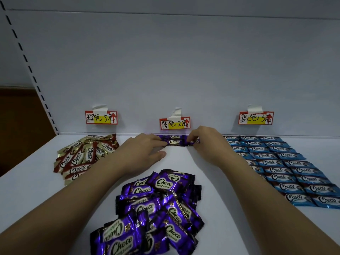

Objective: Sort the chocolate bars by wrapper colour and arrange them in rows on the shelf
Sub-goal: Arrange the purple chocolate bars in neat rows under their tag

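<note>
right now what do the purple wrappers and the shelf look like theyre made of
Purple wrappers: probably metallised plastic film, glossy; bright glints, creases, serrated ends. Shelf: smooth matt white, likely painted metal or laminate; material is not certain.

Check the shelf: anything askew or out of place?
Yes. The brown bars lie in a loose heap at the left, and the purple bars are piled in front. Only the blue bars sit in neat rows.
</note>
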`<state>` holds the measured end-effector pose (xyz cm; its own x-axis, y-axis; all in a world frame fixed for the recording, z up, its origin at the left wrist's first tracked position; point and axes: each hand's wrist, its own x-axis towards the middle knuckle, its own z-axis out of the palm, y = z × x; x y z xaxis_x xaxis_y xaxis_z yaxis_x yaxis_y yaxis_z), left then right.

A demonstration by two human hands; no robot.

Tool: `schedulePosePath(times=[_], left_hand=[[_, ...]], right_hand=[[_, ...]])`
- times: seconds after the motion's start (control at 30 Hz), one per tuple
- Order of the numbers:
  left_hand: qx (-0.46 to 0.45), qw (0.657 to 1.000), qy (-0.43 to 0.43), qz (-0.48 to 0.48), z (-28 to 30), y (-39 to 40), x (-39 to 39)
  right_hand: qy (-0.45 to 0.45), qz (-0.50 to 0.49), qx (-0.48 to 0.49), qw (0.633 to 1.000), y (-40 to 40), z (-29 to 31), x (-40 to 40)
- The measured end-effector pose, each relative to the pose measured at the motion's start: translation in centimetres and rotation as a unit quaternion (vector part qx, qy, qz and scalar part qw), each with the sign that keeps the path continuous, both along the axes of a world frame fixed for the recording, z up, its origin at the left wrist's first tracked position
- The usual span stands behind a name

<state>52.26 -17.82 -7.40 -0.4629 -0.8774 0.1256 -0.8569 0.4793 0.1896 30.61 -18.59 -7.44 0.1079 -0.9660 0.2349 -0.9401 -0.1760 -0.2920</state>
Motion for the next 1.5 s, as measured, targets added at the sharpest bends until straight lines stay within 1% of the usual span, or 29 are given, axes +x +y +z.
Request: schedulePosePath(times=[0.2, 0.53, 0.63, 0.7, 0.77, 0.83, 0.9, 0.93, 1.0, 1.07, 1.23, 1.3, 1.4, 1.5], left_hand=[[-0.001, 1.0, -0.023, -0.02, -0.3, -0.1, -0.3], [0.003, 0.999, -0.042, -0.025, -0.5, 0.0, -0.5], [0.003, 1.0, -0.01, -0.029, -0.3, 0.1, -0.4], [0.0, 0.999, 0.031, -0.032, 0.3, 0.0, -0.3], [-0.001, 0.995, 0.089, -0.036, 1.3, 0.1, 0.0], [0.037, 0.986, 0.157, -0.038, 3.0, 0.6, 0.5], [0.109, 0.974, 0.188, -0.067, 4.8, 1.5, 1.2], [0.151, 0.967, 0.185, -0.092, 5.6, 2.1, 1.5], [0.224, 0.952, 0.159, -0.135, 6.9, 3.2, 2.0], [0.261, 0.944, 0.125, -0.156, 7.4, 3.9, 2.0], [0.293, 0.941, 0.058, -0.157, 5.9, 3.4, 1.3], [0.304, 0.939, 0.056, -0.147, 5.4, 3.1, 1.3], [0.307, 0.938, 0.097, -0.13, 5.4, 2.8, 1.7], [0.263, 0.945, 0.174, -0.09, 5.6, 2.2, 2.7]], right_hand=[[0.025, 0.013, 0.029, 0.999, 0.7, 0.6, -0.2], [0.022, 0.013, 0.041, 0.999, 0.8, 0.8, -0.1], [-0.013, 0.003, 0.018, 1.0, 0.6, 0.6, -0.2], [-0.054, 0.008, -0.001, 0.999, 0.5, 0.8, -0.2], [-0.105, 0.034, -0.004, 0.994, 0.8, 1.4, 0.0], [-0.153, 0.077, 0.011, 0.985, 1.6, 2.5, 0.7], [-0.194, 0.129, 0.064, 0.97, 2.7, 3.5, 1.3], [-0.198, 0.153, 0.103, 0.963, 3.3, 3.8, 1.6], [-0.17, 0.188, 0.172, 0.952, 4.2, 4.3, 1.9], [-0.144, 0.212, 0.21, 0.944, 4.8, 4.5, 2.2], [-0.156, 0.217, 0.227, 0.937, 5.1, 4.6, 2.4], [-0.158, 0.211, 0.234, 0.936, 5.0, 4.5, 2.2], [-0.153, 0.199, 0.251, 0.935, 4.9, 4.6, 1.9], [-0.155, 0.196, 0.263, 0.932, 4.9, 4.7, 1.8]])
